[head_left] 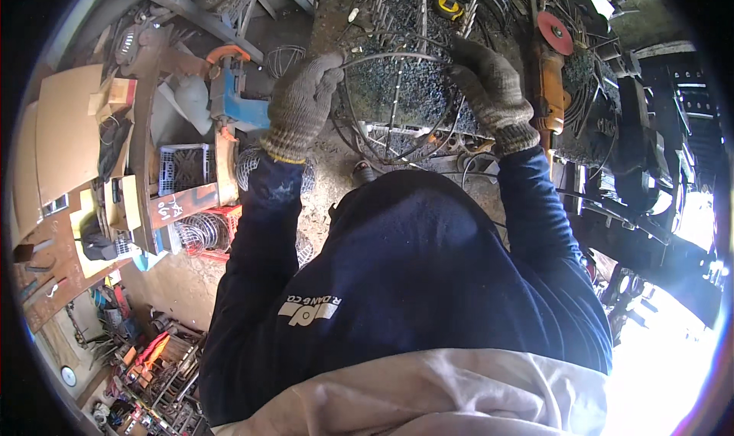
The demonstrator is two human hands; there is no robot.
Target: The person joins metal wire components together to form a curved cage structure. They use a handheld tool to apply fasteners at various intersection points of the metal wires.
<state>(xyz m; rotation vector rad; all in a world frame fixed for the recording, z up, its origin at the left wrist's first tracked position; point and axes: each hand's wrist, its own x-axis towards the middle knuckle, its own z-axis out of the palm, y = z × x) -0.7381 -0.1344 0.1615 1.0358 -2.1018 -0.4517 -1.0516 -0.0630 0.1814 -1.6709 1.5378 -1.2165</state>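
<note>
A metalworking workshop was shown: an angle grinder point(552, 69) and tape measure point(449, 7) lay on a spatter-crusted steel workbench point(397, 92), with scrap metal and wire baskets point(205, 233) strewn about the dirt floor.

- Workbench point(397, 92): dark metal top, speckled and gritty, bent by the lens toward the upper rim.
- Yellow tape measure point(449, 6) lies on the bench near its far edge.
- Orange angle grinder point(550, 84) lies along the bench's right side, its red disc point(554, 32) at the far end.
- Tangle of dark wire hoops point(589, 92) just right of the grinder.
- Floor point(183, 283): bare dusty concrete at left.
- On the floor: grey plastic crate point(186, 167), red crate point(222, 222), wire baskets point(202, 233) beside it.
</note>
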